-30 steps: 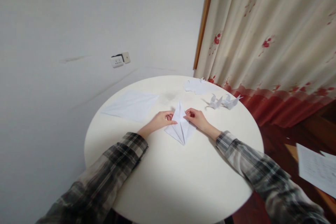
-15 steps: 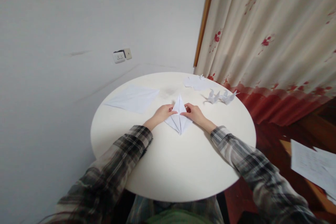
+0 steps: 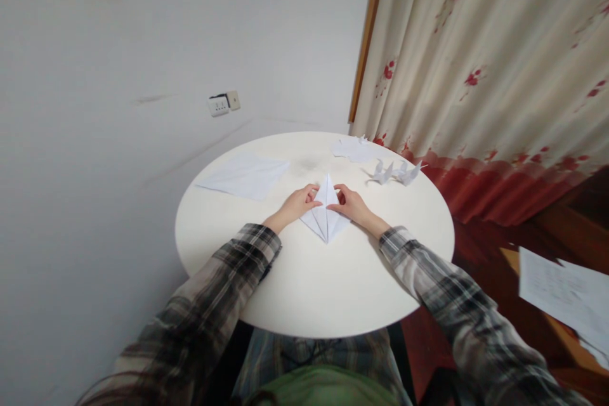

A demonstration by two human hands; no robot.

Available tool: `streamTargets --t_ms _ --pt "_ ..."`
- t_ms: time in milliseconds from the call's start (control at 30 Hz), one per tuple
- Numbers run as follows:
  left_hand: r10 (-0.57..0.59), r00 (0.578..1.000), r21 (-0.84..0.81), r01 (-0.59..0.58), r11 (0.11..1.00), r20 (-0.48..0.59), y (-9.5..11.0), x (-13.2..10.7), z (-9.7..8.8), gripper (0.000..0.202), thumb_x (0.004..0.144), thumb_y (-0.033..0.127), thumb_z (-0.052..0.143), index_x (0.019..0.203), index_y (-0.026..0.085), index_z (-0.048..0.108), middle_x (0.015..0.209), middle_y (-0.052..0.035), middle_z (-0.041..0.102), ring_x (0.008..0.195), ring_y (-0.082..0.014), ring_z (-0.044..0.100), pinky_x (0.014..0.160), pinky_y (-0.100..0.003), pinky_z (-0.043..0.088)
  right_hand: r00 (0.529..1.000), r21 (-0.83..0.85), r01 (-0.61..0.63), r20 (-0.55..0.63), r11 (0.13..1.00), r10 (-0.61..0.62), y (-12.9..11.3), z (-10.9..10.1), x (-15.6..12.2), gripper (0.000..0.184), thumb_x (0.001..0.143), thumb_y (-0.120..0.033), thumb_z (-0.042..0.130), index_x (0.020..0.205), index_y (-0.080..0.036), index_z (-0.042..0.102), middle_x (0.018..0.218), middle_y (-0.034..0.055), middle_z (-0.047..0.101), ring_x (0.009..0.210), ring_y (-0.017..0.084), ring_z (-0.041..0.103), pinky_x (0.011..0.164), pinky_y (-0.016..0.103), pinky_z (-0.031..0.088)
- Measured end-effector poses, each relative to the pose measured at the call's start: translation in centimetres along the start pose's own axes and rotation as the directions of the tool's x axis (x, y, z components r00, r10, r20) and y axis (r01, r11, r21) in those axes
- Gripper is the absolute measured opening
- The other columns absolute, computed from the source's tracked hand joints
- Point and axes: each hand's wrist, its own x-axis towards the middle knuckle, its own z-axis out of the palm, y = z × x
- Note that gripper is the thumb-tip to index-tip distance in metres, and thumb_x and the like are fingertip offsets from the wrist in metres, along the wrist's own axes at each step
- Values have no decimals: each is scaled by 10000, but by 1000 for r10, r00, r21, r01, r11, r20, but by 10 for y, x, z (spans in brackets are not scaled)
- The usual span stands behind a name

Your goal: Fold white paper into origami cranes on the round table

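Note:
A folded white paper kite shape point(image 3: 326, 216) lies on the round white table point(image 3: 314, 285), its long point facing away from me. My left hand point(image 3: 297, 202) pinches the paper's left edge near the upper point, fingers curled. My right hand point(image 3: 351, 203) pinches the right edge at the same height. Both wrists rest on the tabletop, plaid sleeves behind them.
A flat white sheet point(image 3: 245, 176) lies at the table's far left. Two finished paper cranes point(image 3: 394, 172) and a few loose folded papers point(image 3: 352, 148) sit at the far right. A flowered curtain point(image 3: 476, 76) hangs to the right, and printed sheets point(image 3: 561, 295) lie lower right.
The view has pulled back and tilted down, so the table looks smaller and my lap shows. Both hands stay pinched on the folded paper in the same spot.

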Motion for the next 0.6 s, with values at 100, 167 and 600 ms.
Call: streamTargets --t_ms 100,167,600 --pt "-11 1000 -11 11 1000 -10 -2 0 1 416 687 208 652 1080 189 517 658 56 517 591 -107 493 566 -221 377 999 13 -14 -30 1000 15 0 2 0 586 654 -293 717 1160 -168 449 794 -7 569 625 112 505 603 236 414" --pt "-12 1000 0 12 1000 -16 -2 0 1 424 692 185 641 1093 191 505 692 49 528 595 -105 495 574 -223 387 998 13 -11 -54 1000 12 0 3 0 588 671 -245 698 1190 -176 431 886 17 564 623 103 508 626 247 435" --pt "245 969 439 -210 873 -23 18 -6 13 219 773 36 477 907 157 601 932 -68 580 957 -198 523 884 -352 435 973 -315 204 -42 927 -228 -9 -3 0 131 778 -118 579 880 -166 647 958 83 580 915 188 527 818 303 422"
